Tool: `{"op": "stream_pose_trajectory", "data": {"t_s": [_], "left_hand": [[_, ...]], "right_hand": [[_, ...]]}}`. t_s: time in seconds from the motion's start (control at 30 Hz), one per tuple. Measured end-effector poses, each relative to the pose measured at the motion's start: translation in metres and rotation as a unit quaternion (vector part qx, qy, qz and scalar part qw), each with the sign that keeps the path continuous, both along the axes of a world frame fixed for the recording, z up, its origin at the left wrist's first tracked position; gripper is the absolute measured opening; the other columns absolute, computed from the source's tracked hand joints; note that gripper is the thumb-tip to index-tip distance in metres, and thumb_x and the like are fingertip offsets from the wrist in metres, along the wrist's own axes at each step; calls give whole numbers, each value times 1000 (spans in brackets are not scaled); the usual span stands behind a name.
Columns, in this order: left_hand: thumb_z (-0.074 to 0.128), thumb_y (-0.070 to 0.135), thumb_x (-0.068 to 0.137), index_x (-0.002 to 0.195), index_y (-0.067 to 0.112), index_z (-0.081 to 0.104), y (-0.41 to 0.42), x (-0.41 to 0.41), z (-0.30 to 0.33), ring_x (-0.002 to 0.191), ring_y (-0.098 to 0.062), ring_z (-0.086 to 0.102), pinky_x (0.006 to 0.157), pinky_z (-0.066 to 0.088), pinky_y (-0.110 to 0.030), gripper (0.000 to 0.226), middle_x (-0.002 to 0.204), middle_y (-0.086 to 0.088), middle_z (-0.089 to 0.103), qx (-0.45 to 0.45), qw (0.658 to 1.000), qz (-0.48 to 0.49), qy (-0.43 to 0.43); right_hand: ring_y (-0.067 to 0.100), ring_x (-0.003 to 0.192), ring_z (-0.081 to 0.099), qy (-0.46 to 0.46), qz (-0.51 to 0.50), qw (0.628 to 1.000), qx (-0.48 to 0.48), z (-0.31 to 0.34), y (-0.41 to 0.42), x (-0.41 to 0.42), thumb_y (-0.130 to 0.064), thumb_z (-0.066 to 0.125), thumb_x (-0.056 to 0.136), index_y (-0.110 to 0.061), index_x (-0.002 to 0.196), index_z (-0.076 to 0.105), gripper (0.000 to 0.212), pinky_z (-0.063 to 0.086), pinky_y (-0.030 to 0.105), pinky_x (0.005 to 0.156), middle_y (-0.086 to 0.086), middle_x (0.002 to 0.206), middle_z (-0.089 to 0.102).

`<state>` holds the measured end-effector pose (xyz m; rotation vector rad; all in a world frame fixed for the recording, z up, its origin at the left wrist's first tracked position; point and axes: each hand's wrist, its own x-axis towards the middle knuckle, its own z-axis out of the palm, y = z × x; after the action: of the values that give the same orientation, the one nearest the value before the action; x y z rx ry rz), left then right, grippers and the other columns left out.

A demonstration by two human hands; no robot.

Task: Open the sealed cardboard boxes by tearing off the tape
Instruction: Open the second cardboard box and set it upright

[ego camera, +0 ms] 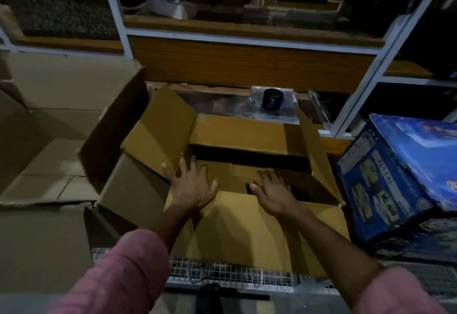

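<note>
Hands (191, 186) spread over an opened brown cardboard box (247, 227), flaps already apart.

No tape showed on this box, which sat centre on a wire-mesh surface (230, 275); judging by that, its tearing was done, and a larger grey-brown cardboard box (49, 140) to the left stood open too. Left hand's fingers (184, 165) were splayed wide against the left flap (158, 130); right hand (274, 195) lay relaxed on the near flap's edge, holding nothing.

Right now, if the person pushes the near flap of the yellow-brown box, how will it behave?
The near flap will probably bend at its fold, since it is thin cardboard and already lies folded outward. It looks light: both hands, left hand and right hand, rest on it with spread fingers. The yellow-brown box might slide.
</note>
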<state>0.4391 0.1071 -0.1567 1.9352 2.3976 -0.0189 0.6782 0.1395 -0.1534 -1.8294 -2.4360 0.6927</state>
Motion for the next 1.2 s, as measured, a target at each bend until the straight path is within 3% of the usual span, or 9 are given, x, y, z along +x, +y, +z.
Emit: {"op": "stream_pose_trajectory", "data": {"t_s": [0.17,0.43,0.77,0.93,1.07,1.2], "left_hand": [[23,67,90,140,25,47,5,5,3,152,-40,-8,96,-16,-85,70,165,-7,18,-13,1000,-5,1],[15,67,88,132,24,59,-6,5,1,152,-40,-4,96,-16,-84,75,159,-10,32,-31,999,-9,20],[15,56,93,129,22,62,-26,11,7,153,-36,7,95,-14,-85,68,152,-9,41,-53,998,-23,38],[25,45,97,126,20,61,-18,18,9,150,-35,19,101,-9,-85,53,145,-9,49,-49,996,-61,32],[35,43,98,127,17,58,-1,29,8,133,-30,43,113,13,-74,46,133,-10,59,-62,993,-95,-24],[39,40,99,127,14,56,21,36,3,124,-31,50,109,33,-56,42,129,-13,60,-91,987,-112,-71]], "right_hand": [[37,151,15,-4,-29,1000,8,-6,3,5,-59,26,103,-27,160,8,68,17,60,119,4,167,10],[31,141,40,-30,-47,998,-5,0,-9,9,-55,25,105,-22,155,27,61,35,51,109,10,157,37],[30,136,44,-21,-47,999,-7,0,-20,12,-54,29,104,-23,153,30,58,38,51,107,9,151,43],[26,129,49,-24,-30,999,0,-1,-14,10,-48,33,105,-19,143,47,49,44,43,102,9,144,49],[27,133,43,-21,-17,1000,-16,-3,0,8,-47,36,104,-20,141,49,47,42,46,107,8,147,46],[30,145,29,-20,-15,999,-44,-4,21,0,-47,38,105,-21,151,38,53,31,49,116,7,159,32]]}}
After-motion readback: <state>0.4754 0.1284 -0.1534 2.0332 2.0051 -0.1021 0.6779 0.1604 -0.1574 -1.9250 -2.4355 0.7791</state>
